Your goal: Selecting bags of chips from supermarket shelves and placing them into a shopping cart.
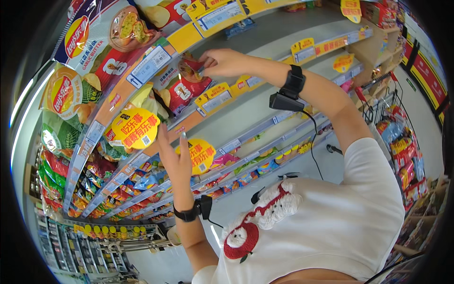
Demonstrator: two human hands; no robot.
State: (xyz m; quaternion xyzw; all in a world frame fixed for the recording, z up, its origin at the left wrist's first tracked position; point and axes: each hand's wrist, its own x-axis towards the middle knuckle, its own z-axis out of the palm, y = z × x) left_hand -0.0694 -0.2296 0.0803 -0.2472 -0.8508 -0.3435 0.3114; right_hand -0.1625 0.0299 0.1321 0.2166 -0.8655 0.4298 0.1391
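My right hand (pixel 220 62) reaches onto a shelf, its curled fingers on the top edge of a red and purple Lay's potato chip bag (pixel 184 85). That bag leans behind the shelf's price rail, beside a pale green chip bag (pixel 145 101). My left hand (pixel 176 154) is raised in front of the shelf edge, thumb and fingers apart, holding nothing. Its fingertips are close to a round yellow promotional tag (pixel 135 127); whether they touch it, I cannot tell. A second round yellow tag (pixel 200 156) is partly behind this hand.
Large Lay's bags (pixel 103 39) fill the shelf at upper left. Lower shelves hold many small snack packets (pixel 142 177). A wire shopping cart (pixel 385 103) with snack packs stands at right. A cable (pixel 314 142) hangs from the device on my right wrist.
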